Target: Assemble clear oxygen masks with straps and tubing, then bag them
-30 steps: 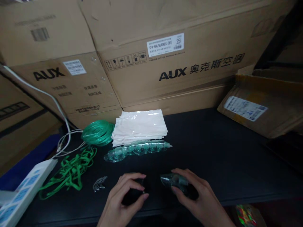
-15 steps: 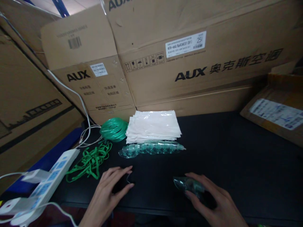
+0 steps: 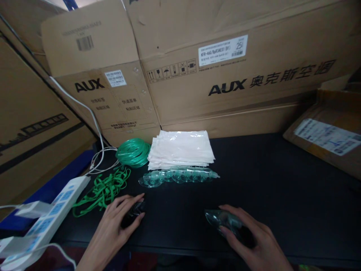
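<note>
My right hand [image 3: 251,237] is closed around a clear, green-tinted plastic face mask [image 3: 218,218], low over the black table at the right. The mask's pointed end sticks out to the left past my fingertips. At the left, my left hand [image 3: 121,216] curves its fingers and thumb around a glossy, see-through piece [image 3: 137,209] whose kind I cannot make out. Between and beyond both hands lies a row of nested clear green masks [image 3: 179,176]. A stack of white plastic packets [image 3: 182,148] lies directly behind them.
A coil of green tubing [image 3: 133,152] and a tangle of green elastic straps [image 3: 104,188] lie at the left. A white power strip [image 3: 53,222] with plugs and cables runs along the left edge. Cardboard boxes [image 3: 180,94] wall the back; another box [image 3: 327,131] stands right.
My left hand has moved left and slightly up, nearer the green straps, and a glossy piece shows more clearly in it. My right hand stays nearly in place with the mask.
</note>
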A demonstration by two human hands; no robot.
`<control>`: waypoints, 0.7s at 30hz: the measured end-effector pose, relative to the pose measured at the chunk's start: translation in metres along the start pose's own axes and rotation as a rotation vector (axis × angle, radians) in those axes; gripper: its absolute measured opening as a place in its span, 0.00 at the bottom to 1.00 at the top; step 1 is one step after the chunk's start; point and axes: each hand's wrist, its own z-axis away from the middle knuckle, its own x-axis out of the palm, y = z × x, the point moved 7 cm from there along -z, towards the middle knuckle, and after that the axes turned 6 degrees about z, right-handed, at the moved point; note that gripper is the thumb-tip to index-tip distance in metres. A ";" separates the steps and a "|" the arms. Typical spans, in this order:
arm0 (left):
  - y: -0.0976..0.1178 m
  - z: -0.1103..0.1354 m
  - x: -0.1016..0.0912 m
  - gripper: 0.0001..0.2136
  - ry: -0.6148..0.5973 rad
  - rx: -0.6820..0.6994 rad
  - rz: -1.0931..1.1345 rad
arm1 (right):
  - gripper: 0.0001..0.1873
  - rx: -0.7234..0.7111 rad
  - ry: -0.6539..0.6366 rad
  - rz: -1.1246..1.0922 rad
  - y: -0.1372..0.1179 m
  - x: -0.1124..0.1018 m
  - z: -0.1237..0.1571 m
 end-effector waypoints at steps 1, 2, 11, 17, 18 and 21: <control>-0.001 0.001 0.001 0.21 -0.002 0.001 0.004 | 0.17 0.009 -0.004 -0.009 0.000 0.000 -0.001; -0.001 0.002 0.001 0.21 -0.007 0.003 0.008 | 0.17 0.019 -0.007 -0.015 0.000 0.000 -0.001; 0.002 0.003 -0.002 0.21 0.023 0.012 0.012 | 0.17 0.051 -0.036 -0.033 0.003 0.003 0.002; 0.048 -0.010 -0.001 0.17 0.140 0.020 0.266 | 0.20 0.066 -0.077 -0.140 -0.006 0.000 -0.003; 0.061 -0.014 0.006 0.14 0.131 -0.011 0.355 | 0.20 0.076 -0.089 -0.158 -0.007 0.000 -0.003; 0.113 -0.029 0.042 0.11 -0.059 -0.095 0.661 | 0.21 0.098 -0.132 -0.228 -0.009 0.001 -0.003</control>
